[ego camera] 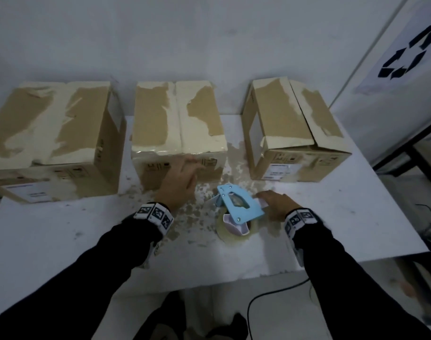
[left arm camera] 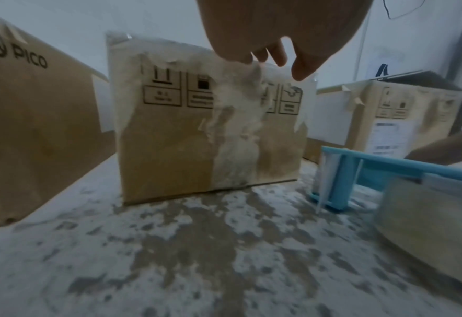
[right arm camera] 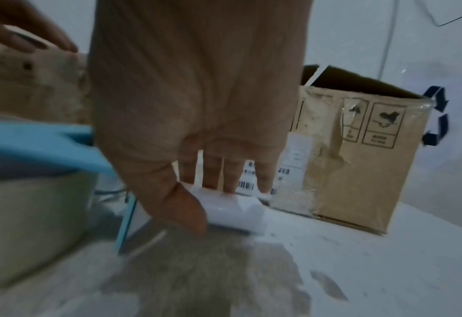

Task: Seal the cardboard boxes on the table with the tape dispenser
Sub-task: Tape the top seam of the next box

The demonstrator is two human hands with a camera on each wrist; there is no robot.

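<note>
Three worn cardboard boxes stand in a row on the white table: a left box, a middle box and a right box. The right box's top flaps stand slightly ajar. A blue tape dispenser with a clear tape roll lies in front of the middle box. My right hand grips its white handle, thumb and fingers curled round it. My left hand is open, its fingers stretched toward the upper front of the middle box; whether they touch is unclear.
Brown scraps of torn cardboard skin speckle the table around the dispenser. A white cabinet with a recycling symbol stands at the right, with a dark frame below it. A black cable runs on the floor past the table's front edge.
</note>
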